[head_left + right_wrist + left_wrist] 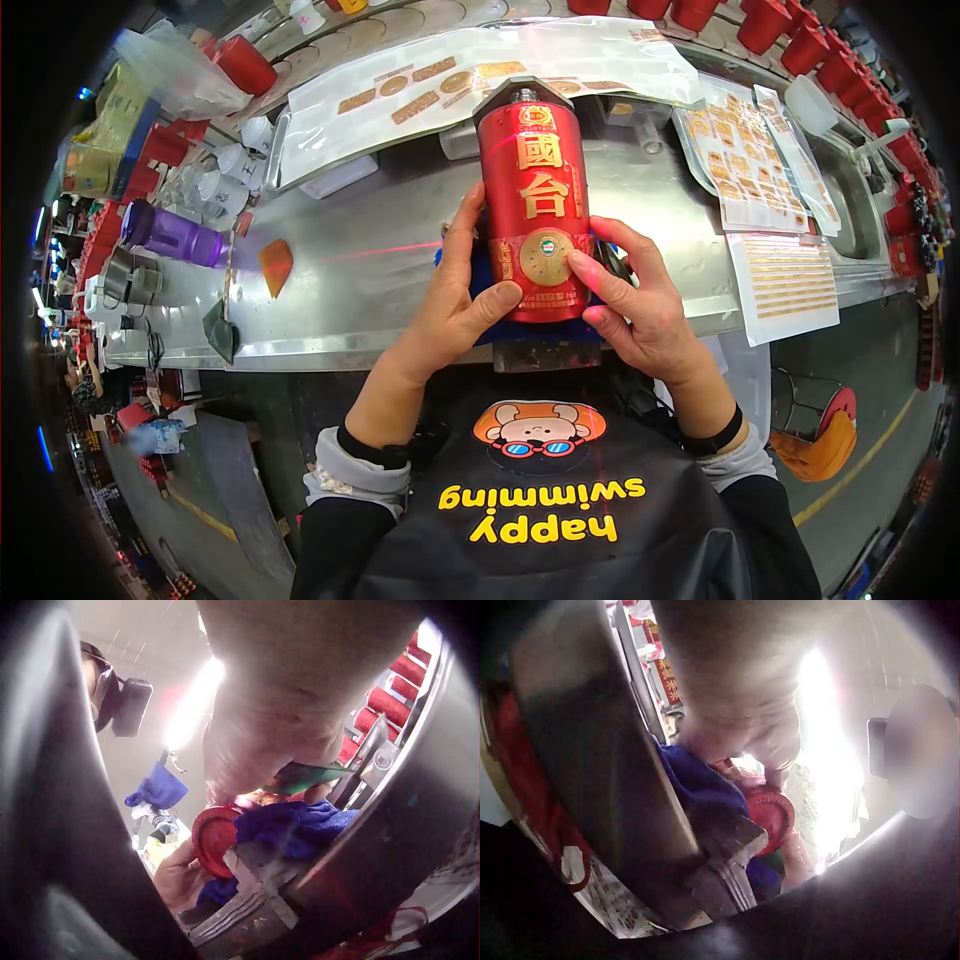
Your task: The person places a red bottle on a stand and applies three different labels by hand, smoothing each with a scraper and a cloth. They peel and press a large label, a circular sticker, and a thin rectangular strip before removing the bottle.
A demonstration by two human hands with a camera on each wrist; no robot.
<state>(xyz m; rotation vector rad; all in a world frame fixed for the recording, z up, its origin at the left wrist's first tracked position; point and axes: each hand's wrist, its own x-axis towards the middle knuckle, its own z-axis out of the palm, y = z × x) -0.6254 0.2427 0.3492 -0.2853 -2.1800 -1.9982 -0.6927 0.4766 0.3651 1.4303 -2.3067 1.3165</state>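
Note:
A red bottle (pixel 537 190) with gold characters and a round gold emblem lies tilted over a blue cloth (pixel 482 266) in the head view. My left hand (pixel 450 300) grips its left side, thumb at the lower edge. On the other side my right hand (pixel 650 315) holds it, fingertips beside the emblem. Both wrist views show the round red base (pixel 772 819) (pixel 216 840) between the hands. A green flat piece (pixel 304 778) lies by my right hand's fingers in the right wrist view; whether they hold it I cannot tell.
Printed label sheets (pixel 745 165) lie at the right, near a sink (pixel 850 200). Another long sheet (pixel 330 125) spans the back. On the left are a purple bottle (pixel 172 234), an orange piece (pixel 276 267) and a dark green piece (pixel 221 331). Red cups (pixel 765 25) line the far side.

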